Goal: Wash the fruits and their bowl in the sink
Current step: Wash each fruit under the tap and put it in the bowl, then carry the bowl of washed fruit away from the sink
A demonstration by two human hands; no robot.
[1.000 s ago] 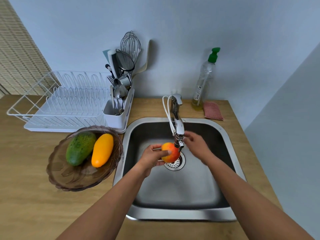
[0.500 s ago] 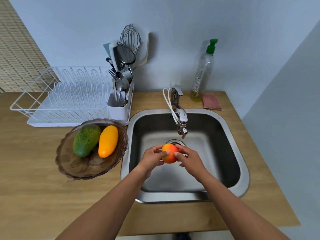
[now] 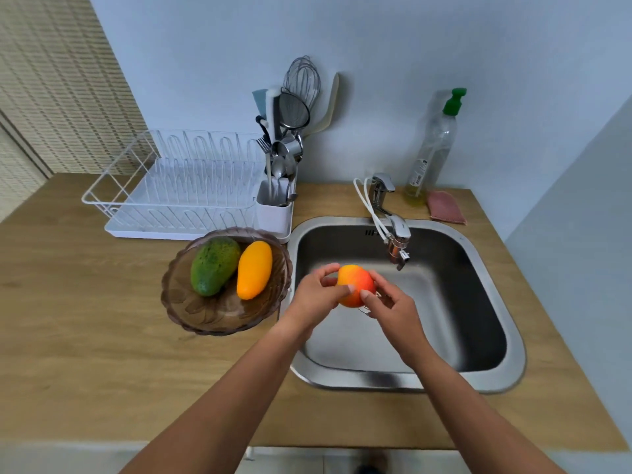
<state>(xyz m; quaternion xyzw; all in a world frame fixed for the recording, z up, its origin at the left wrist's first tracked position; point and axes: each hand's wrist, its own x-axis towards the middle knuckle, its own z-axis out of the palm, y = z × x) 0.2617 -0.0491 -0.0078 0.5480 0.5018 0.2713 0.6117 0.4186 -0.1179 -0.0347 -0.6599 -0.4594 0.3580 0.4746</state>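
**Rinse on fruit one looks done, it's off the tap now**

Nearest the camera, both hands are on the orange-red fruit (image 3: 355, 285). The left hand (image 3: 316, 295) has its thumb and fingers curled round the left side, and the right hand (image 3: 390, 307) pinches the right side with its thumb and fingertips.

A second ago the fruit sat right under the spout with the right hand up at the tap. Now it's held above the left part of the sink (image 3: 513, 354), clear of the faucet (image 3: 398, 234), and I can't spot any water stream.

Just left, on the counter, the brown glass bowl (image 3: 219, 316) holds a green avocado (image 3: 214, 265) and a yellow mango (image 3: 254, 269), neither washed by my guess. The dish rack (image 3: 178, 200) is behind it.

So probably one down; two fruits and the bowl to go.
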